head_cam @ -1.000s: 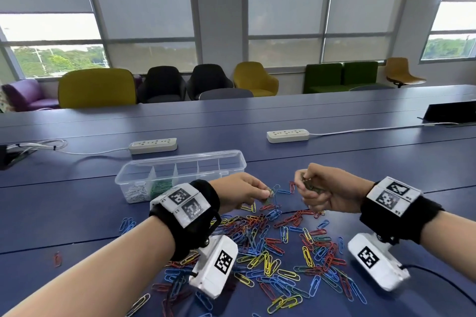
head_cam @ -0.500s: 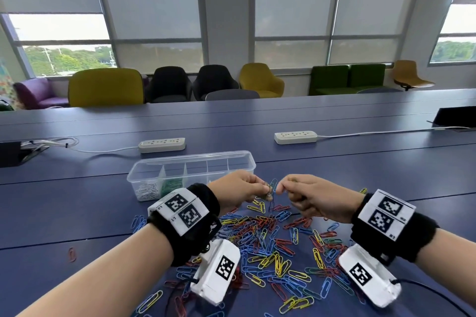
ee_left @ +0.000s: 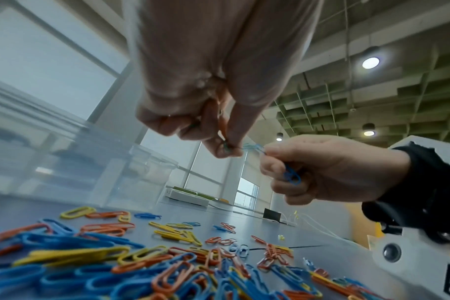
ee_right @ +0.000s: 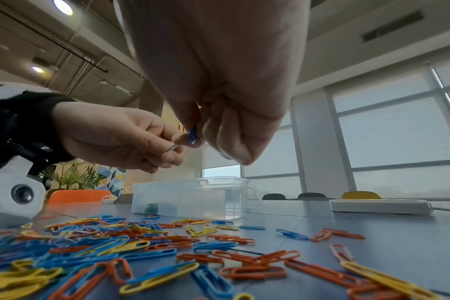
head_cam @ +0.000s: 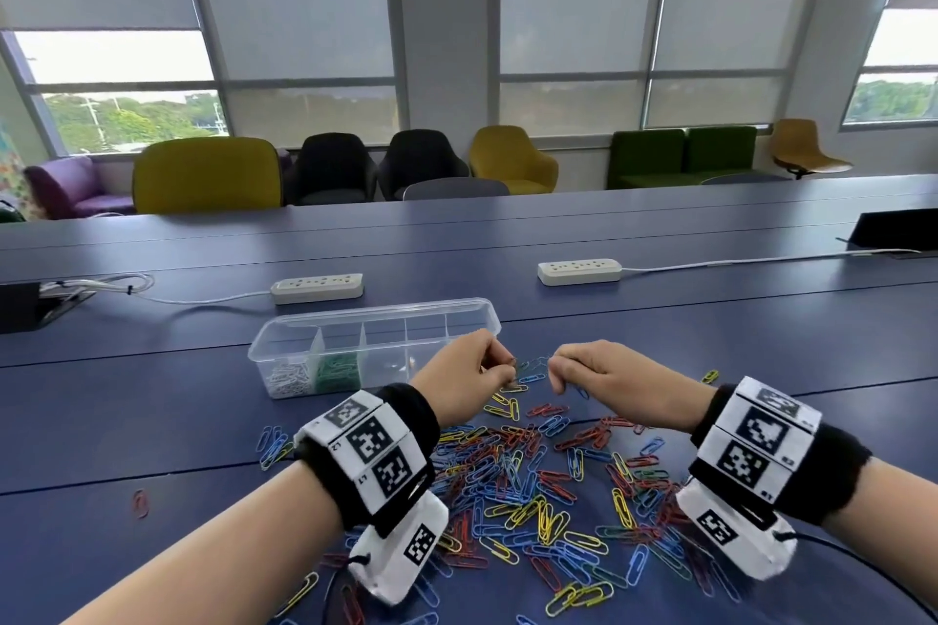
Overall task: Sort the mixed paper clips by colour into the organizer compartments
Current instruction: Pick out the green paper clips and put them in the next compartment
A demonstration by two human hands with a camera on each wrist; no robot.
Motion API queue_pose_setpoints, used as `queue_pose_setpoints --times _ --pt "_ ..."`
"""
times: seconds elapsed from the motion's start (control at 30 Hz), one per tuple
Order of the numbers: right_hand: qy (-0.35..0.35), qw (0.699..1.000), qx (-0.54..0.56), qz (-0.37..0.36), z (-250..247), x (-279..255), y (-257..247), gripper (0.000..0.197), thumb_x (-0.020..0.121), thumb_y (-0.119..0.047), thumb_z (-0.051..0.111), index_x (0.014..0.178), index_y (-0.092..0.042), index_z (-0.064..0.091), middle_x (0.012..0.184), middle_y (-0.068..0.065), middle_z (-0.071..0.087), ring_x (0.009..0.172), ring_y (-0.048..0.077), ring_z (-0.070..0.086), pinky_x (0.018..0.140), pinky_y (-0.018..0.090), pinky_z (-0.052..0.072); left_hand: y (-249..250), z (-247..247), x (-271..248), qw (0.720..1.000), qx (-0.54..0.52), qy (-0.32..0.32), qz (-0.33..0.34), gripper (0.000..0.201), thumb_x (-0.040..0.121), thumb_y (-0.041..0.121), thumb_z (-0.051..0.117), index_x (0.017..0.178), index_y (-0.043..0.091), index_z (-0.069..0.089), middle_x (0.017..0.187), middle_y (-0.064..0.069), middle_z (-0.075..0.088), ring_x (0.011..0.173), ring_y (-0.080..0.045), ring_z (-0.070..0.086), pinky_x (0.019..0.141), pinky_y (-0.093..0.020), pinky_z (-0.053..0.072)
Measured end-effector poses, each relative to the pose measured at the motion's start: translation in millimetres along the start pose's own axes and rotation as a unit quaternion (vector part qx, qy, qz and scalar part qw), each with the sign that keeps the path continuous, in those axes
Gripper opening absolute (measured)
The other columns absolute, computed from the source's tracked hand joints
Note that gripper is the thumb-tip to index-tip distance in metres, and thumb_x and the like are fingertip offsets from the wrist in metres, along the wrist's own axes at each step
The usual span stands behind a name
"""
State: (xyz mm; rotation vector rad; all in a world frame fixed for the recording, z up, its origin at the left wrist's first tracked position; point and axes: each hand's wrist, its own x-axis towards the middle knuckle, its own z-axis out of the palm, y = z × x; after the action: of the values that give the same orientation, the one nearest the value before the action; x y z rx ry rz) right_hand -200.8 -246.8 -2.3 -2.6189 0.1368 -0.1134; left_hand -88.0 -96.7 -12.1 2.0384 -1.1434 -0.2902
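A mixed pile of blue, orange, yellow and green paper clips (head_cam: pixel 533 487) lies on the blue table in front of me. Behind it stands the clear organizer (head_cam: pixel 477 307), with white clips (head_cam: pixel 287 378) in its leftmost compartment and green clips (head_cam: pixel 335 371) in the one beside it. Both hands hover just above the pile's far edge, near the organizer's right end. My left hand (head_cam: pixel 507 371) pinches a small green clip (ee_left: pixel 226 146) between thumb and fingers. My right hand (head_cam: pixel 556 371) grips blue clips (ee_left: pixel 292 176), and one light blue clip (ee_left: pixel 253 147) sticks out toward the left fingertips.
Two white power strips (head_cam: pixel 317 288) (head_cam: pixel 578 272) with cables lie beyond the organizer. A lone red clip (head_cam: pixel 140 502) sits far left, a yellow one (head_cam: pixel 709 376) right of my hands. A black box (head_cam: pixel 20 312) is at the left edge.
My right hand has swung left toward the left hand, until the fingertips are almost touching. Both hands have edged toward the organizer's right end.
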Motion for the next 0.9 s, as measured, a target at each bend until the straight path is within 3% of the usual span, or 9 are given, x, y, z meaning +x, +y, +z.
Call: queue_pose_setpoints --times 0.17,0.37,0.43,0.57,0.63,0.7,0.77,0.83,0.9 --pt "-0.028 0.976 0.209 0.052 1.1 4.8 -0.7 0.033 0.101 -0.026 0.036 0.072 -0.016 0.047 0.057 -0.005 0.029 0.041 0.005 0.023 0.04 0.014 0.021 3.8 -3.4 -3.8 0.998 0.035 0.003 0.052 0.009 0.093 0.012 0.053 0.085 0.015 0.049 0.072 0.011 0.054 0.052 0.006 0.046 0.053 -0.007 0.035" --pt "-0.122 0.879 0.449 0.103 7.1 7.7 -1.5 0.035 0.1 -0.027 0.031 0.067 -0.018 0.041 0.059 -0.003 0.019 0.047 0.009 0.01 0.042 0.018 0.009 3.5 -8.7 -9.1 0.994 0.032 0.015 0.108 0.009 0.091 0.01 0.056 0.085 0.014 0.052 0.062 0.015 0.049 0.049 0.005 0.044 0.052 -0.009 0.032" --pt "-0.145 0.869 0.46 0.112 13.2 9.0 -2.6 0.036 0.099 -0.024 0.03 0.064 -0.02 0.04 0.061 -0.002 0.016 0.049 0.01 0.007 0.043 0.019 0.007 2.2 -8.8 -9.7 0.992 0.018 0.013 0.123 0.015 0.09 0.011 0.058 0.082 0.021 0.051 0.064 0.012 0.052 0.05 0.0 0.041 0.053 -0.012 0.033" --pt "-0.164 0.911 0.362 0.111 17.2 6.4 -7.8 0.035 0.101 -0.031 0.035 0.071 -0.018 0.047 0.059 -0.004 0.024 0.049 0.009 0.015 0.039 0.014 0.018 2.9 -7.4 -10.6 0.992 -0.009 0.01 0.124 0.02 0.09 0.013 0.059 0.079 0.028 0.051 0.072 0.008 0.055 0.052 -0.001 0.039 0.056 -0.014 0.032" --pt "-0.118 0.947 0.278 0.112 13.8 7.5 -10.3 0.036 0.101 -0.033 0.034 0.081 -0.016 0.057 0.059 -0.006 0.029 0.045 0.006 0.024 0.041 0.014 0.025 5.3 -8.4 -13.4 0.993 0.0 0.018 0.12 0.013 0.09 0.014 0.059 0.082 0.023 0.054 0.07 0.014 0.053 0.05 0.001 0.04 0.054 -0.012 0.032" --pt "-0.031 0.985 0.135 0.104 7.5 8.7 -9.7 0.038 0.102 -0.033 0.031 0.088 -0.018 0.063 0.068 -0.008 0.045 0.053 -0.003 0.042 0.054 0.014 0.038 7.8 -9.9 -16.4 0.993 0.023 0.024 0.112 0.007 0.091 0.016 0.058 0.085 0.02 0.055 0.069 0.017 0.053 0.049 0.004 0.042 0.053 -0.012 0.031" --pt "0.038 0.994 0.066 0.082 0.1 7.3 -9.9 0.038 0.102 -0.032 0.03 0.088 -0.02 0.064 0.081 -0.017 0.059 0.067 -0.01 0.051 0.068 0.01 0.04 8.6 -10.8 -18.4 0.993 0.06 0.026 0.102 0.009 0.092 0.02 0.057 0.084 0.023 0.053 0.069 0.019 0.053 0.051 0.008 0.044 0.056 -0.014 0.029" --pt "0.049 0.991 0.101 0.073 -4.3 2.7 -10.5 0.039 0.102 -0.032 0.031 0.087 -0.018 0.064 0.058 -0.022 0.055 0.049 -0.01 0.048 0.053 0.008 0.036 8.2 -11.3 -18.9 0.991 0.092 0.028 0.09 0.012 0.092 0.023 0.056 0.082 0.028 0.05 0.072 0.021 0.054 0.054 0.011 0.045 0.065 -0.022 0.028" --pt "0.018 0.984 0.164 0.068 -3.7 -2.0 -13.0 0.04 0.1 -0.037 0.034 0.087 -0.016 0.064 0.05 -0.009 0.036 0.038 0.004 0.032 0.044 0.012 0.025 7.8 -11.5 -19.6 0.99 0.11 0.029 0.08 0.013 0.092 0.025 0.055 0.082 0.029 0.049 0.073 0.02 0.055 0.054 0.008 0.044 0.07 -0.025 0.027"
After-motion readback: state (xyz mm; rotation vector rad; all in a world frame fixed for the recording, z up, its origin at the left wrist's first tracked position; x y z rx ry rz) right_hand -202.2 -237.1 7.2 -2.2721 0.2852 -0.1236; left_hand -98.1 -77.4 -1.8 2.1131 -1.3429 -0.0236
